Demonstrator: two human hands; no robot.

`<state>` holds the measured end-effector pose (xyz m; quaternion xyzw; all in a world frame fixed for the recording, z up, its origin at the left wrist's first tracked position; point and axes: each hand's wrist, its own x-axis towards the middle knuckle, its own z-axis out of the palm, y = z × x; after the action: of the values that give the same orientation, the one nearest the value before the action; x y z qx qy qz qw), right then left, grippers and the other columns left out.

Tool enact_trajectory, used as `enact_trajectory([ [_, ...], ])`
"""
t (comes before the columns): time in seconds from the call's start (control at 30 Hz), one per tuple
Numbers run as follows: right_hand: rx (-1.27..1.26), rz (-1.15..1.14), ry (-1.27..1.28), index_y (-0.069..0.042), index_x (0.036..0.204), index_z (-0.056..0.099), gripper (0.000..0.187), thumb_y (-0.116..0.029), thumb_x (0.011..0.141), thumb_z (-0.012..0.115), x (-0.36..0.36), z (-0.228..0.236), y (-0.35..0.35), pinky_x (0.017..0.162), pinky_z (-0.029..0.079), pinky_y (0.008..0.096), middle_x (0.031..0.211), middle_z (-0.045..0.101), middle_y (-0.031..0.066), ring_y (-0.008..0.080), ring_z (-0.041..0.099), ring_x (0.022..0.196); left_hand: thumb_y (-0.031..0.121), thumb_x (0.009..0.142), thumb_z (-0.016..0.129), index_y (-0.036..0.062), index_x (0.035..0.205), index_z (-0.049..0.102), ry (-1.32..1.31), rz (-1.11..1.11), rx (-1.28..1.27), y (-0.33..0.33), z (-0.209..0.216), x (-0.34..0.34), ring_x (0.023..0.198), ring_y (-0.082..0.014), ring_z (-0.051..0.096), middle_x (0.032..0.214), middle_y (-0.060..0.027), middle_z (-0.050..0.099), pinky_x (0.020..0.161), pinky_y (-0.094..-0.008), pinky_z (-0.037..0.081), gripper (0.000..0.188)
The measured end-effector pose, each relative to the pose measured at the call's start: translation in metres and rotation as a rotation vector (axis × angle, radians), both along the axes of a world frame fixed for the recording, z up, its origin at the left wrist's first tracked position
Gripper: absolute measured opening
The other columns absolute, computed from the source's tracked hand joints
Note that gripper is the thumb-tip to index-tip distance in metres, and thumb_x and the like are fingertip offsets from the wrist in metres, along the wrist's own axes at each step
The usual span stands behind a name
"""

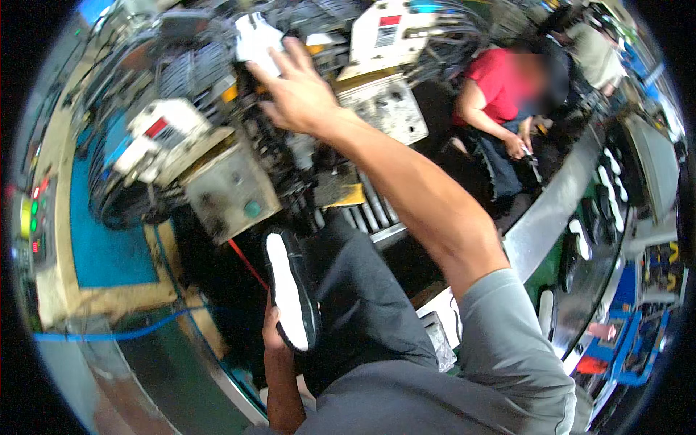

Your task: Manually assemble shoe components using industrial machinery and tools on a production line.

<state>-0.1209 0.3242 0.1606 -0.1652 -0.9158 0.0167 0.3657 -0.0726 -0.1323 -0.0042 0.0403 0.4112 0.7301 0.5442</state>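
My left hand [272, 332] grips a black shoe upper [311, 290] near its lower end. The shoe's white underside [287, 290] faces up, above my lap. My right arm reaches forward across the machine [290, 156]. At its end my right hand [301, 98] has its fingers spread. Its fingertips overlap a white, shoe-shaped piece [257, 40] at the machine's top; whether they touch it, I cannot tell.
Metal blocks with pale housings [388, 32] flank the reaching arm. A lit control panel [38, 217] stands at far left. On the right, a person in a red top [493, 87] works beside a metal-edged conveyor [558, 210] carrying several shoes [578, 243]. A blue hose [116, 336] crosses the lower left.
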Motion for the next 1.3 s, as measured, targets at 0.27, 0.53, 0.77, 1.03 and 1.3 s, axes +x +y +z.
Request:
enact_trajectory([
  [0.27, -0.719, -0.108, -0.196, -0.003, 0.15, 0.061, 0.054, 0.004, 0.097, 0.061, 0.283, -0.175, -0.157, 0.114, 0.051, 0.0475, 0.147, 0.063, 0.0252, 0.0441, 0.064, 0.134, 0.035, 0.094, 0.077, 0.0069, 0.166, 0.041, -0.081, 0.577, -0.518, -0.142, -0.002, -0.041, 0.125, -0.0366, 0.066, 0.143, -0.0176, 0.065, 0.108, -0.0528, 0.054, 0.085],
  [0.53, -0.975, -0.389, -0.206, 0.006, 0.12, 0.076, 0.023, -0.005, 0.104, 0.064, 0.496, -0.276, -0.253, 0.096, 0.06, 0.0452, 0.114, 0.078, 0.0254, 0.0404, 0.077, 0.104, 0.004, 0.088, 0.08, -0.0017, 0.165, 0.041, 1.277, 0.743, -1.102, -0.3, -0.015, -0.231, 0.134, -0.0281, 0.061, 0.154, -0.0205, 0.06, 0.117, -0.0414, 0.046, 0.086],
  [0.77, -0.754, -0.513, 0.061, 0.002, 0.131, 0.073, 0.036, 0.005, 0.096, 0.065, 0.545, -0.238, -0.275, 0.103, 0.057, 0.0424, 0.128, 0.077, 0.0203, 0.0337, 0.075, 0.114, 0.003, 0.1, 0.057, 0.0014, 0.115, 0.069, 0.856, 0.314, -0.316, -0.136, -0.059, -0.195, 0.102, -0.0285, 0.068, 0.106, -0.0157, 0.07, 0.086, -0.0366, 0.058, 0.02],
  [1.03, -0.913, -1.612, 0.047, 0.004, 0.151, 0.059, 0.066, -0.031, 0.097, 0.074, 0.791, -0.225, -0.437, 0.109, 0.056, 0.0431, 0.14, 0.072, 0.0255, 0.0345, 0.072, 0.128, -0.001, 0.096, 0.054, 0.0056, 0.089, 0.058, 0.1, -0.282, -0.012, 0.088, -0.078, 0.08, 0.068, -0.015, 0.042, 0.072, -0.0002, 0.042, 0.064, -0.0323, 0.037, 0.01],
  [1.3, -1.332, -1.552, 0.555, 0.015, 0.164, 0.029, 0.119, -0.051, 0.087, 0.091, 0.708, -0.286, -0.501, 0.124, 0.041, 0.0452, 0.157, 0.055, 0.0323, 0.0375, 0.055, 0.147, -0.006, 0.099, 0.056, -0.0006, 0.103, 0.069, 0.462, -0.459, -0.131, 0.097, -0.047, 0.123, 0.075, -0.0166, 0.055, 0.078, -0.0028, 0.055, 0.074, -0.0323, 0.048, 0.015],
])
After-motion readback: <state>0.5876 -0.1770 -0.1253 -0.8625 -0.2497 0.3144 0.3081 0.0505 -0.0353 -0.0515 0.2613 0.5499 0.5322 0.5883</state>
